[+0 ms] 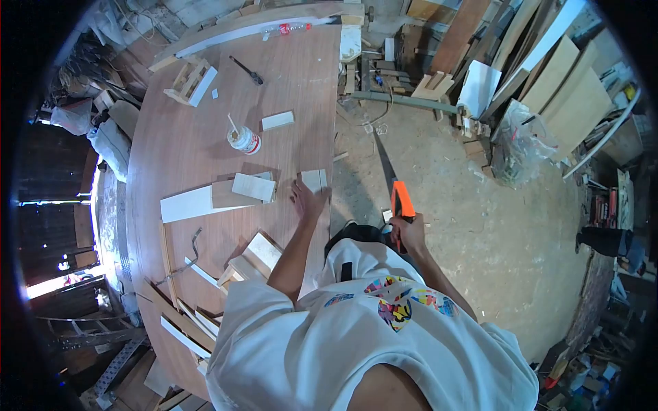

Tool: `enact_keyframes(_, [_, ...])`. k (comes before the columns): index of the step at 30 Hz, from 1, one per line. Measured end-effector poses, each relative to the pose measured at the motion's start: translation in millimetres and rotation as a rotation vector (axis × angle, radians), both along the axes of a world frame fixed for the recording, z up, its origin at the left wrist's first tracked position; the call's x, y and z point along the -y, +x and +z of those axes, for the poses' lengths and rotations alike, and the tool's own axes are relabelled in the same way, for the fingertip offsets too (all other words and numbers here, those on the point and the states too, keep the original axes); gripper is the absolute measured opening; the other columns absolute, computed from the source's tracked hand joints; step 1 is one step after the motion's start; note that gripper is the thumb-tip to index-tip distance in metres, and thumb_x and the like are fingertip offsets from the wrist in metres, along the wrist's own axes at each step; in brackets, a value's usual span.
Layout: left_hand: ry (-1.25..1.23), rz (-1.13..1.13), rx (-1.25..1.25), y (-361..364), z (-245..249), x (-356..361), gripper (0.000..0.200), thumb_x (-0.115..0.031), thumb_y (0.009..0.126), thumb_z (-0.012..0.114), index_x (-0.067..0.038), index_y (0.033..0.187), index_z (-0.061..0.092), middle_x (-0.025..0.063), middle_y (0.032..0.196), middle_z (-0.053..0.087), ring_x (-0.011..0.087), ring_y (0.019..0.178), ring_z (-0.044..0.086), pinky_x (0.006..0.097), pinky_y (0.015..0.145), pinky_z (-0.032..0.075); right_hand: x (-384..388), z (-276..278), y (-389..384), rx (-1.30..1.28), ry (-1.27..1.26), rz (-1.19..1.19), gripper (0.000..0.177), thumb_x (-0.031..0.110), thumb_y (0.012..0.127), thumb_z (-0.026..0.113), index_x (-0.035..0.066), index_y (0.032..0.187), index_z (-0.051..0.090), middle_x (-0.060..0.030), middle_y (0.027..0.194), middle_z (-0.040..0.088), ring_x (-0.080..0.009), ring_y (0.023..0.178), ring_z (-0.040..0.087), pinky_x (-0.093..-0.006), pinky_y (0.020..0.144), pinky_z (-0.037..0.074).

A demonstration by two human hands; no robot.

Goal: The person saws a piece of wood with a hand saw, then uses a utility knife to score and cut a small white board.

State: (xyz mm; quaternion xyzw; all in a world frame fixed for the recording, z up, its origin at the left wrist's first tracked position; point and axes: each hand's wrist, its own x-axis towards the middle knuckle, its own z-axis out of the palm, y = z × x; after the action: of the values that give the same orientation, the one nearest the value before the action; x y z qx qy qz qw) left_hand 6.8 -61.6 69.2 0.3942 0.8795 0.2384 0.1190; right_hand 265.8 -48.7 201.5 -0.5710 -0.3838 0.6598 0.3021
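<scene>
My right hand (409,233) is closed around the handle of a handsaw (401,198) with an orange and black grip. Its blade points forward over the floor, apart from the table. At the table's right edge, my left hand (308,203) grips a small white board (313,180), fingers along its left side. A line runs across that board near its right end. Left of this hand, a short white board (253,187) lies on top of a longer white board (186,204). Farther forward are another small white piece (277,121) and a jar (245,142) with a stick in it.
A screwdriver-like tool (247,70), a small wooden frame (190,82) and a plastic bottle (286,29) lie toward the table's far end. Wood pieces (257,257) sit beside my left forearm. Planks (576,79) and a plastic bag (519,144) stand at the right.
</scene>
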Motion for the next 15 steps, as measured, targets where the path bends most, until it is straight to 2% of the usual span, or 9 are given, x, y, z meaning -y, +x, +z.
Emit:
enact_keyframes(1, [-0.076, 0.016, -0.030, 6, 3, 5, 0.098, -0.040, 0.062, 0.079, -0.005, 0.135, 0.024, 0.0201, 0.123, 0.041, 0.0357, 0.115, 0.041, 0.0481, 0.093, 0.033, 1, -3, -3, -0.006, 0.017, -0.001, 0.011, 0.003, 0.075, 0.059, -0.001, 0.066, 0.054, -0.0054, 0.048, 0.049, -0.0143, 0.036, 0.048, -0.0298, 0.036, 0.040])
enact_keyframes(2, [-0.063, 0.017, -0.036, 10, 6, 10, 0.098, -0.040, 0.062, 0.079, -0.005, 0.135, 0.024, 0.0201, 0.123, 0.041, 0.0357, 0.115, 0.041, 0.0481, 0.093, 0.033, 4, -6, -6, -0.022, -0.006, 0.004, 0.010, 0.002, 0.076, 0.058, -0.001, 0.067, 0.054, -0.0053, 0.048, 0.049, -0.0143, 0.036, 0.048, -0.0297, 0.036, 0.041])
enact_keyframes(4, [-0.226, -0.001, 0.024, 13, 7, 16, 0.109, -0.037, 0.058, 0.081, -0.004, 0.138, 0.016, 0.0210, 0.125, 0.039, 0.0371, 0.116, 0.040, 0.0504, 0.094, 0.032, 11, -11, -11, -0.031, -0.016, 0.018, 0.010, 0.001, 0.076, 0.058, -0.001, 0.068, 0.054, -0.0058, 0.048, 0.050, -0.0145, 0.036, 0.049, -0.0300, 0.037, 0.043])
enact_keyframes(8, [-0.228, 0.011, 0.112, 10, 1, 16, 0.107, -0.035, 0.058, 0.081, -0.003, 0.138, 0.017, 0.0220, 0.126, 0.039, 0.0369, 0.117, 0.039, 0.0487, 0.097, 0.031, 28, -7, -15, -0.044, 0.012, 0.034, 0.011, 0.002, 0.075, 0.061, -0.001, 0.066, 0.055, -0.0059, 0.050, 0.053, -0.0131, 0.038, 0.050, -0.0286, 0.037, 0.040])
enact_keyframes(9, [-0.150, 0.031, 0.119, 6, -1, 16, 0.106, -0.034, 0.059, 0.080, -0.003, 0.137, 0.017, 0.0224, 0.123, 0.041, 0.0366, 0.114, 0.042, 0.0476, 0.095, 0.033, 33, -5, -16, -0.043, 0.019, 0.036, 0.011, 0.002, 0.075, 0.061, -0.001, 0.066, 0.055, -0.0059, 0.050, 0.053, -0.0131, 0.038, 0.050, -0.0286, 0.037, 0.040])
enact_keyframes(11, [-0.066, 0.057, 0.128, 1, -6, 17, 0.105, -0.034, 0.060, 0.080, -0.002, 0.137, 0.017, 0.0227, 0.120, 0.044, 0.0364, 0.111, 0.044, 0.0466, 0.094, 0.036, 44, -2, -14, 0.096, 0.136, 0.136, 0.014, 0.000, 0.076, 0.060, -0.001, 0.064, 0.052, -0.0064, 0.050, 0.051, -0.0144, 0.041, 0.051, -0.0290, 0.039, 0.040])
enact_keyframes(13, [0.130, 0.261, 0.485, -5, 2, 18, 0.098, -0.035, 0.061, 0.080, -0.002, 0.133, 0.022, 0.0192, 0.109, 0.050, 0.0351, 0.101, 0.052, 0.0466, 0.087, 0.042, 50, -1, -7, 0.097, 0.162, 0.189, 0.013, 0.002, 0.076, 0.062, 0.000, 0.066, 0.054, -0.0053, 0.052, 0.053, -0.0122, 0.044, 0.052, -0.0273, 0.042, 0.040])
enact_keyframes(14, [0.220, 0.375, 0.669, -13, -13, 20, 0.078, -0.034, 0.068, 0.076, -0.002, 0.125, 0.033, 0.0168, 0.104, 0.053, 0.0321, 0.093, 0.057, 0.0456, 0.081, 0.047, 52, -1, -5, 0.160, 0.235, 0.237, 0.014, 0.003, 0.077, 0.063, 0.000, 0.066, 0.054, -0.0044, 0.052, 0.053, -0.0112, 0.045, 0.051, -0.0272, 0.042, 0.040])
enact_keyframes(15, [0.233, 0.385, 0.667, -23, -11, 24, 0.078, -0.034, 0.068, 0.076, -0.002, 0.125, 0.033, 0.0168, 0.104, 0.053, 0.0321, 0.093, 0.057, 0.0456, 0.081, 0.047, 51, -2, -4, 0.222, 0.311, 0.286, 0.015, 0.005, 0.077, 0.064, 0.001, 0.066, 0.054, -0.0036, 0.052, 0.053, -0.0102, 0.046, 0.051, -0.0270, 0.043, 0.039])
